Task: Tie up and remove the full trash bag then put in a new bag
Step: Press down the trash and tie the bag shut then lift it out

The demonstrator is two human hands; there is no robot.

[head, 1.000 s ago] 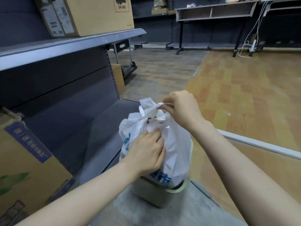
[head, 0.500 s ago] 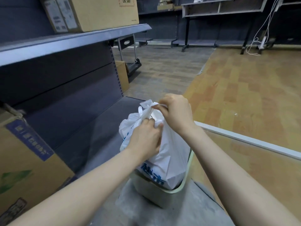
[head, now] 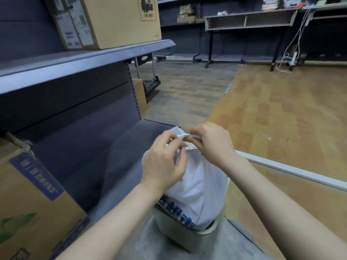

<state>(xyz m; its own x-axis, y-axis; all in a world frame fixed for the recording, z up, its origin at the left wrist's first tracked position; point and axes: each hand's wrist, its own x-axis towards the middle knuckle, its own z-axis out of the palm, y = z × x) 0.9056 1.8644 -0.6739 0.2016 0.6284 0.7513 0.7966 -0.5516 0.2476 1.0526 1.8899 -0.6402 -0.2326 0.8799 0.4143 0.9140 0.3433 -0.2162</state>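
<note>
Both the left hand and right hand are pinching twisted handles atop the crinkled white plastic trash bag bulging from its pale squarish bin.

Dim storeroom. Grey metal shelving on the left carries cardboard boxes. Wood-patterned floor stretches right. Long desks with dangling white cables line the dark far wall.

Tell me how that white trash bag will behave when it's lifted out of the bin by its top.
The white trash bag is thin, creased film, so it will probably sag and swing. It bulges above the bin, so it looks full; its weight can't be judged. The left hand and right hand pinch twisted handles, which may stretch or slip.
</note>
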